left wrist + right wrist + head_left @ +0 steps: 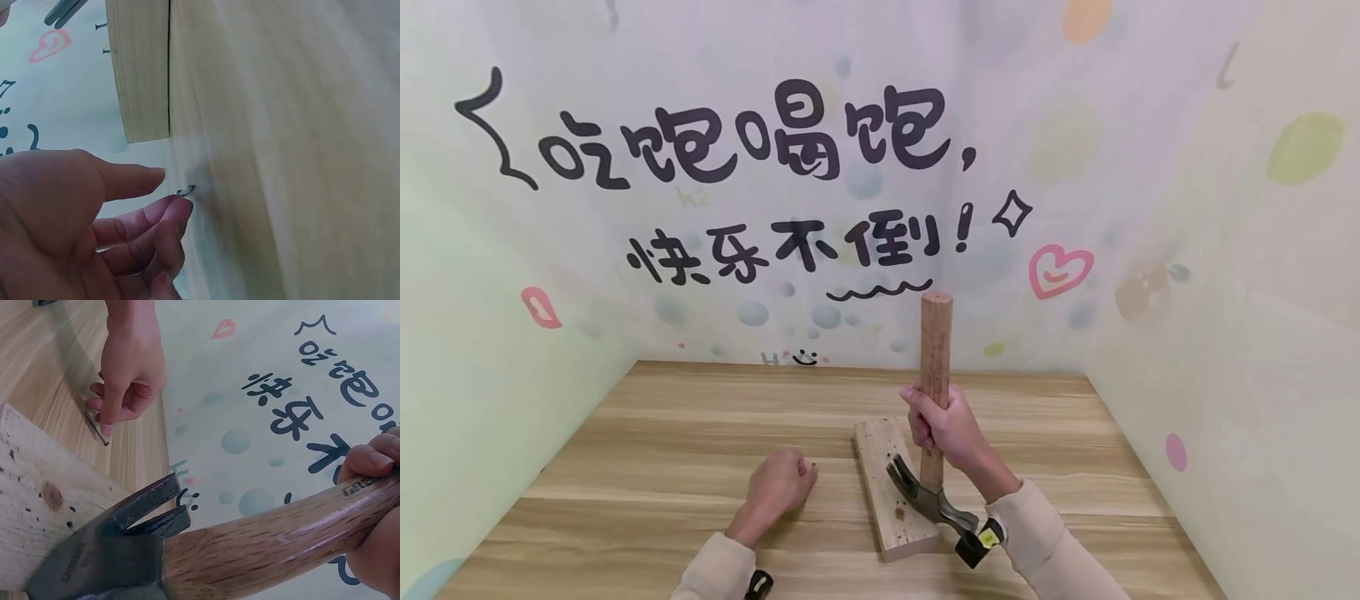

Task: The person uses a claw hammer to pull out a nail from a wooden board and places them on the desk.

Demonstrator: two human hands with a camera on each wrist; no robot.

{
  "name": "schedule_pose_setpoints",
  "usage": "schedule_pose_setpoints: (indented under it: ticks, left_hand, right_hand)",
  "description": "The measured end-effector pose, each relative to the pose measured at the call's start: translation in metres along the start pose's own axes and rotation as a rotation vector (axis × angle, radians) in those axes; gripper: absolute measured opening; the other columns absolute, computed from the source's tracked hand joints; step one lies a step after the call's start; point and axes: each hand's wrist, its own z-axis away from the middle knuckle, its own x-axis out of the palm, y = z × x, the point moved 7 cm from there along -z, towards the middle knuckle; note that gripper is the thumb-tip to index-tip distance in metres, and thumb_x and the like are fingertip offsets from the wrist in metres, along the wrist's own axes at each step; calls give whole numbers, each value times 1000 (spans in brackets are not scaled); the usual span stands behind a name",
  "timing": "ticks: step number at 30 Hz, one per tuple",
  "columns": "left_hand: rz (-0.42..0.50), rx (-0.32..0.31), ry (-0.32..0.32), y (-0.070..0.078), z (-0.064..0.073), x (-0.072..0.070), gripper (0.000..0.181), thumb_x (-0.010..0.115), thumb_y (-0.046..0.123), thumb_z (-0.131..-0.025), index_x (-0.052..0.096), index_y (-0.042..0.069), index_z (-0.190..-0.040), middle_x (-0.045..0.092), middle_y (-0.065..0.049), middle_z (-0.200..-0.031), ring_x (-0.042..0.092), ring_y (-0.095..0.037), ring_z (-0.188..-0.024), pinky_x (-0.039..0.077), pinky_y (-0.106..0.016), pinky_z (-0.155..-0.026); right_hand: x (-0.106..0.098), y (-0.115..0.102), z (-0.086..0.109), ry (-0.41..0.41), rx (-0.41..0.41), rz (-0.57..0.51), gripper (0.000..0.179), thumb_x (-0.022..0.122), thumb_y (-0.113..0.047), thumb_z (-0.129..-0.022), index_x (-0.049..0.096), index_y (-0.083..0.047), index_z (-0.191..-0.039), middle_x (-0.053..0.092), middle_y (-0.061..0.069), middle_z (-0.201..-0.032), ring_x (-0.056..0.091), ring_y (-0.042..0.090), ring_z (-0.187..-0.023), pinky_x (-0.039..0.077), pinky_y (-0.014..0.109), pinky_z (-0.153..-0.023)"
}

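Here, nails (101,26) in the board (884,498), hammer (932,472) in right hand (951,427).

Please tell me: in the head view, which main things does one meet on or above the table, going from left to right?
The person's bare left hand → the pale rectangular wooden block → the person's bare right hand, gripping the dark-headed claw hammer with brown wooden handle.

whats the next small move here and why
Probably ease the hammer, claw first, toward one of the two nails standing out of the wooden block: the right hand grips the handle, the claw sits near them, and the left hand is off the block, its fingers at a loose nail on the table.
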Motion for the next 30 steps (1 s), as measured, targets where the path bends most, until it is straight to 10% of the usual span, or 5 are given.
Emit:
schedule_pose_setpoints:
  ticks: [14,30]
  left_hand:
    - [10,56,33,27,-20,5,13,64,21,-93,68,10,-87,56,4,-65,50,-11,-56,41,-30,-52]
    - [19,193,0,65,-52,40,33,55,28,-101,62,2,-120,64,-17,-101,62,-33,-89,51,-49,-78]
  right_hand:
    - [-4,2,3,25,29,-6,34,53,-14,-101,39,2,-75,38,1,-50,35,14,-40,33,28,-40]
    - [-4,0,5,48,29,4,28,54,-12,-101,41,3,-81,40,-1,-50,37,11,-41,34,26,-40]
